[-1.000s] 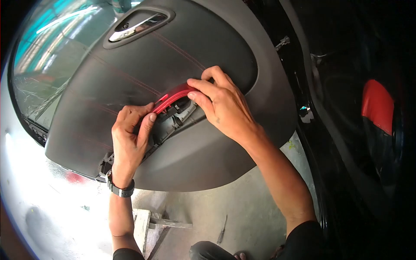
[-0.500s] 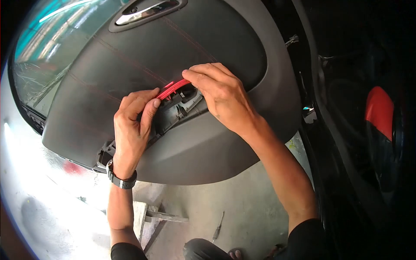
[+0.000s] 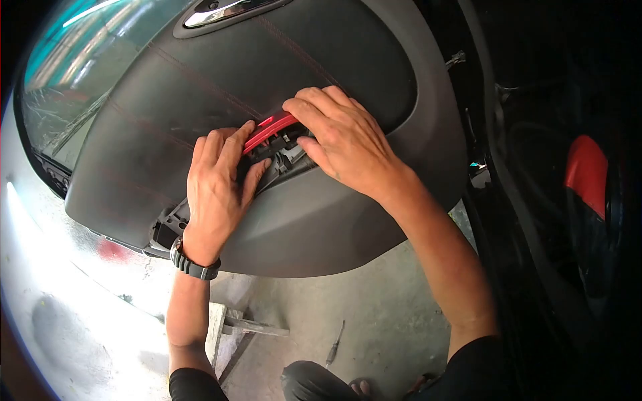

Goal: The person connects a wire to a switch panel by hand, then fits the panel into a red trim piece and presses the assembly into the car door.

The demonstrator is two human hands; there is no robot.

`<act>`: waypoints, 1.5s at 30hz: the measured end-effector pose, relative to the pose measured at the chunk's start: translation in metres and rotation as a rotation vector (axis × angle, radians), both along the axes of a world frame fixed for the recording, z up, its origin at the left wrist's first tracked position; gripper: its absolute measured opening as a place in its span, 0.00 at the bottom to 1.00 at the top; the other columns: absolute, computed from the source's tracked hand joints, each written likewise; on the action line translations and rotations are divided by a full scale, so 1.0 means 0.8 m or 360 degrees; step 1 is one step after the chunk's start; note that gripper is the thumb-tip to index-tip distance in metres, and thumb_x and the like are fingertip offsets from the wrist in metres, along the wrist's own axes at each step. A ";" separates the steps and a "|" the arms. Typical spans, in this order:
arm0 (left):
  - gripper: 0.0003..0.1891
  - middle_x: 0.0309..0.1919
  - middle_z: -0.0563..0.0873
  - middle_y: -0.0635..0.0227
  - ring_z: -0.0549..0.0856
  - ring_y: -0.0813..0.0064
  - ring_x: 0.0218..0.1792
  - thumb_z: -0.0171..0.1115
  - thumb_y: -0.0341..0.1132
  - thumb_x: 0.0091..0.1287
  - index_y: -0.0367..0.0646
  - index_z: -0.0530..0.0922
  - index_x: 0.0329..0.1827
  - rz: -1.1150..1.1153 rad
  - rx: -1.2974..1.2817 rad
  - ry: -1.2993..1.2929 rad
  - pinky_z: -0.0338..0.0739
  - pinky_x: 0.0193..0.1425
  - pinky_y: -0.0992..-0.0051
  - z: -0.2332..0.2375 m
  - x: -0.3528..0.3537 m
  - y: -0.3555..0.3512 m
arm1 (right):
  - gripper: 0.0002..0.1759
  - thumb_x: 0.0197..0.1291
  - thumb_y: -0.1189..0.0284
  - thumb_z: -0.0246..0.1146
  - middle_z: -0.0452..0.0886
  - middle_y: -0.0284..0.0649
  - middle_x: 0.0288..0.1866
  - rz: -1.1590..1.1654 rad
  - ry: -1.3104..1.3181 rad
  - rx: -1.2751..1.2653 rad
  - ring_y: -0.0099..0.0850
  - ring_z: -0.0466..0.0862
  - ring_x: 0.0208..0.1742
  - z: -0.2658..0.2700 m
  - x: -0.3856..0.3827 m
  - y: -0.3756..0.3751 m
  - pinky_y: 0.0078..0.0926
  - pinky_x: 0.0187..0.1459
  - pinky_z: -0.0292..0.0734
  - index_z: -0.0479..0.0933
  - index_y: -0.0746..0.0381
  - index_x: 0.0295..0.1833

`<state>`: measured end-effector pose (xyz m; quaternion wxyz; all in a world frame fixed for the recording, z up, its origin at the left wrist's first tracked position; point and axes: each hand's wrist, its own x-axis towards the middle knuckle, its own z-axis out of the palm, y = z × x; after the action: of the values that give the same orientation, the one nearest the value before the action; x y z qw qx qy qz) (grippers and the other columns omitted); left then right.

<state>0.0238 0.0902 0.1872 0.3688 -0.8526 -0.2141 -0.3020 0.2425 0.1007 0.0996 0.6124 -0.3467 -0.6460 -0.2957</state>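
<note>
A dark car door panel (image 3: 321,220) with red stitching fills the upper middle of the view. In its armrest recess sits a curved red trim strip (image 3: 270,129) above grey plastic parts (image 3: 289,155). My left hand (image 3: 217,187), with a dark watch at the wrist, lies flat on the panel, its fingers pressing the strip's left end. My right hand (image 3: 341,144) grips the strip's right end, fingers curled over it and thumb below. A chrome door handle (image 3: 224,8) sits in its bezel at the top.
The door window glass (image 3: 63,87) is at the upper left. A black car body with a red seat part (image 3: 585,174) stands to the right. On the concrete floor below lie a wooden block (image 3: 224,331) and a screwdriver (image 3: 334,344). My knee and foot show at the bottom.
My left hand slid up and right, flattening over the strip's left end. My right hand closed further over the right end. The panel shifted slightly upward in view.
</note>
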 end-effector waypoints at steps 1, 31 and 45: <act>0.32 0.52 0.88 0.57 0.85 0.55 0.50 0.83 0.32 0.61 0.39 0.85 0.70 0.0009 0.0024 -0.0009 0.82 0.58 0.60 -0.002 0.000 0.001 | 0.30 0.57 0.70 0.81 0.81 0.38 0.61 -0.0033 -0.0029 -0.0016 0.40 0.82 0.60 0.000 0.000 0.001 0.40 0.61 0.80 0.80 0.62 0.64; 0.40 0.52 0.85 0.56 0.85 0.53 0.50 0.88 0.46 0.51 0.36 0.82 0.64 0.0068 0.0313 -0.0058 0.82 0.55 0.58 -0.023 0.026 0.007 | 0.32 0.46 0.63 0.86 0.82 0.35 0.51 -0.0114 -0.0450 0.0249 0.33 0.83 0.55 0.013 0.024 0.014 0.33 0.54 0.82 0.82 0.61 0.56; 0.50 0.58 0.83 0.53 0.83 0.50 0.55 0.91 0.50 0.45 0.36 0.78 0.71 0.0072 0.0067 0.0044 0.81 0.59 0.56 -0.006 0.019 -0.003 | 0.45 0.44 0.67 0.87 0.78 0.41 0.60 -0.0116 -0.0439 -0.0061 0.39 0.81 0.63 0.016 0.020 -0.006 0.37 0.62 0.82 0.76 0.64 0.69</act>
<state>0.0392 0.0877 0.1823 0.3964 -0.8437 -0.2217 -0.2862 0.2587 0.0955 0.1125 0.5001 -0.3376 -0.7164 -0.3502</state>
